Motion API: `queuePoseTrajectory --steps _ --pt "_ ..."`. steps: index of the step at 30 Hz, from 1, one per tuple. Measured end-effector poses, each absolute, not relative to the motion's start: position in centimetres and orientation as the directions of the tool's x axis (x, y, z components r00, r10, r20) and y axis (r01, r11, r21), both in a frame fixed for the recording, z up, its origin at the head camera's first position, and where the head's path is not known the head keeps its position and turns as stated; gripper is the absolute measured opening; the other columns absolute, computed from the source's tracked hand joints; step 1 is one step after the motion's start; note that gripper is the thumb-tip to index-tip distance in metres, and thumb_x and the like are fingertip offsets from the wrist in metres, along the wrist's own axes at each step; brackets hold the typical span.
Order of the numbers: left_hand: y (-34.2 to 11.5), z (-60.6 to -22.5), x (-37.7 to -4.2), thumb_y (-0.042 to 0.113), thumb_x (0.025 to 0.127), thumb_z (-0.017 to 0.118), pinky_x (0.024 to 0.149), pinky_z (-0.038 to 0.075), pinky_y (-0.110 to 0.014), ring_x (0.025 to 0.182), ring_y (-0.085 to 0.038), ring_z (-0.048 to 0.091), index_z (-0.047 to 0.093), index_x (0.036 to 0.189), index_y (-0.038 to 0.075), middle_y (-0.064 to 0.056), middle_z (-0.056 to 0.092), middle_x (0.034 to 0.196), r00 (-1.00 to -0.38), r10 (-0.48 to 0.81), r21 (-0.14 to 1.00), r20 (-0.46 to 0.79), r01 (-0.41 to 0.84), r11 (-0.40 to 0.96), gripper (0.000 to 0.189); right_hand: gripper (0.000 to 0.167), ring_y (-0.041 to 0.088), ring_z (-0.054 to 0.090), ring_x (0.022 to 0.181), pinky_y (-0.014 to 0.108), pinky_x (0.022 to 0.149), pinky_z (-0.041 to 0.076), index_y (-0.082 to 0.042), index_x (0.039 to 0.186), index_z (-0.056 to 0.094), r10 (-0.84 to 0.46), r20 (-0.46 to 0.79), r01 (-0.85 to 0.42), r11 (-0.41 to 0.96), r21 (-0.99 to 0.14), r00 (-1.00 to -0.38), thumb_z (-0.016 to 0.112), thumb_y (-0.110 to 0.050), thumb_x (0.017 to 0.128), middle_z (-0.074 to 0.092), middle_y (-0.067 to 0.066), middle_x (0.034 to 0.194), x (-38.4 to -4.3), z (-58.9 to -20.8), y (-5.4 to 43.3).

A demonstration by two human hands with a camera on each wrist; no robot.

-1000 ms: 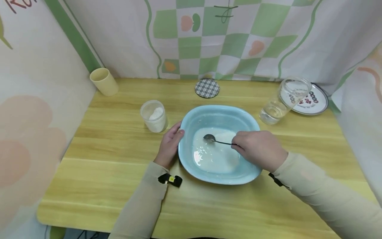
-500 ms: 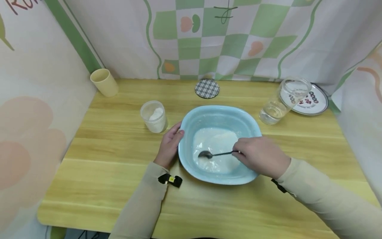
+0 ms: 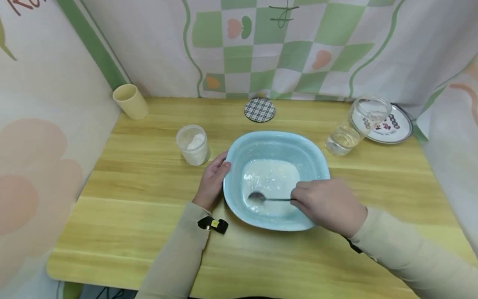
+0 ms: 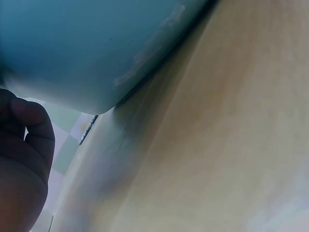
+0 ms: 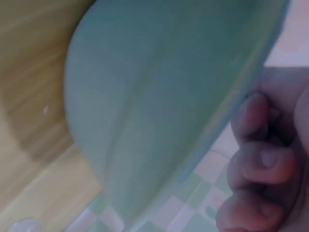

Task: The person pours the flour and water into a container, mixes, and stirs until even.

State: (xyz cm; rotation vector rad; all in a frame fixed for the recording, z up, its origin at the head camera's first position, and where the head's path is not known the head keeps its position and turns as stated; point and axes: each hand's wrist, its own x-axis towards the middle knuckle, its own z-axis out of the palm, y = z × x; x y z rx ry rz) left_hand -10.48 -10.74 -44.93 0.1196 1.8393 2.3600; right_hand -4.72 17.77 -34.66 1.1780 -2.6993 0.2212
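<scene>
A light blue basin (image 3: 276, 139) with a milky white liquid (image 3: 274, 176) in its bottom stands on the wooden table. At its left rim my left hand (image 3: 210, 185) grips the edge, thumb on top and fingers along the outer wall. The left wrist view shows curled fingers (image 4: 36, 123) beside the basin's outside. Over the right rim my right hand (image 3: 328, 203) holds a metal spoon (image 3: 257, 196) by its handle, the bowl of the spoon at the liquid near the front left. In the right wrist view, curled fingers (image 5: 260, 164) show beside the rim; the spoon is hidden there.
Left of the basin stands a clear tub (image 3: 193, 145) with white powder. A yellow cup (image 3: 130, 101) is at the back left, a checked coaster (image 3: 259, 110) at the back. On the right, a glass jar (image 3: 345, 133) of clear liquid overlaps a patterned plate (image 3: 397, 128).
The spoon and my right hand have moved toward the front of the basin, the spoon's bowl passing through the liquid. My left hand stays at the left rim.
</scene>
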Motion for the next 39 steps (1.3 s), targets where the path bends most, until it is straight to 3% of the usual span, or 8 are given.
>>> queuePoseTrajectory --steps 5,9,15,22,27,32,36,39 --pt "-10.8 -44.8 -10.5 0.018 0.104 0.05 0.099 0.052 -0.036 0.127 -0.028 0.057 0.05 0.146 0.008 -0.011 0.056 0.143 -0.986 0.167 0.972 -0.028 -0.066 -0.227 0.044 0.021 -0.003 0.038 0.054 0.02 0.046 0.035 -0.026 0.073 0.061 -0.731 0.223 -0.762 0.637 -0.117 -0.645 0.079 -0.02 0.083 0.048 -0.018 0.067 -4.1 -34.5 17.3" --pt "-10.9 -44.8 -10.4 0.019 0.103 0.051 0.099 0.052 -0.036 0.125 -0.03 0.059 0.05 0.146 0.008 -0.011 0.057 0.143 -0.986 0.164 0.973 -0.041 -0.077 -0.218 0.044 0.014 -0.005 0.04 0.055 0.019 0.047 0.037 -0.025 0.077 0.066 -0.728 0.238 -0.765 0.626 -0.151 -0.643 0.078 -0.021 0.084 0.052 -0.019 0.07 -4.4 -34.5 16.9" --pt "-11.0 -45.0 -10.4 0.02 0.103 0.051 0.098 0.053 -0.034 0.126 -0.027 0.059 0.051 0.146 0.009 -0.009 0.056 0.144 -0.986 0.159 0.978 -0.042 -0.073 -0.196 0.045 0.009 -0.002 0.045 0.055 0.022 0.048 0.043 -0.022 0.083 0.071 -0.786 0.297 -0.837 0.536 -0.109 -0.542 0.079 -0.017 0.082 0.054 -0.015 0.071 -4.9 -33.8 14.9" --pt "-11.0 -45.1 -10.5 0.018 0.102 0.051 0.095 0.054 -0.036 0.122 -0.032 0.061 0.05 0.146 0.007 -0.013 0.057 0.142 -0.988 0.148 0.979 -0.038 -0.067 -0.195 0.045 0.023 0.004 0.027 0.05 0.021 0.042 0.026 -0.022 0.068 0.062 -0.835 0.201 -0.858 0.509 -0.071 -0.512 0.075 -0.011 0.084 0.034 -0.011 0.061 -6.0 -33.3 12.4" --pt "-11.0 -45.2 -10.6 0.017 0.102 0.052 0.099 0.052 -0.035 0.127 -0.027 0.057 0.051 0.146 0.006 -0.011 0.056 0.145 -0.991 0.134 0.982 -0.028 -0.052 -0.181 0.045 0.03 0.004 0.026 0.048 0.022 0.039 0.024 -0.02 0.062 0.057 -0.851 0.16 -0.864 0.503 -0.021 -0.499 0.069 0.0 0.081 0.036 -0.01 0.059 -7.4 -33.2 11.9" --pt "-11.0 -45.3 -10.6 0.017 0.101 0.053 0.101 0.05 -0.033 0.131 -0.022 0.054 0.053 0.145 0.006 -0.008 0.055 0.145 -0.991 0.129 0.981 -0.024 -0.049 -0.19 0.045 0.024 0.006 0.033 0.049 0.024 0.04 0.032 -0.017 0.067 0.064 -0.812 0.078 -0.815 0.579 -0.02 -0.578 0.067 -0.004 0.087 0.043 -0.008 0.061 -9.9 -32.9 12.7" --pt "-10.9 -45.1 -10.6 0.016 0.101 0.053 0.098 0.053 -0.035 0.126 -0.027 0.058 0.053 0.144 0.006 -0.01 0.058 0.143 -0.991 0.131 0.974 -0.03 -0.058 -0.219 0.044 0.017 0.009 0.041 0.05 0.029 0.042 0.039 -0.016 0.074 0.071 -0.732 -0.026 -0.732 0.681 0.023 -0.681 0.068 -0.012 0.091 0.049 -0.007 0.064 -11.4 -31.7 14.7" --pt "-10.8 -44.9 -10.6 0.015 0.102 0.052 0.093 0.056 -0.036 0.118 -0.032 0.063 0.054 0.143 0.006 -0.013 0.061 0.138 -0.991 0.134 0.973 -0.027 -0.057 -0.222 0.042 0.019 0.011 0.045 0.052 0.031 0.043 0.042 -0.017 0.075 0.072 -0.676 -0.118 -0.684 0.728 0.042 -0.727 0.065 -0.008 0.09 0.052 -0.006 0.065 -11.8 -30.6 16.4"
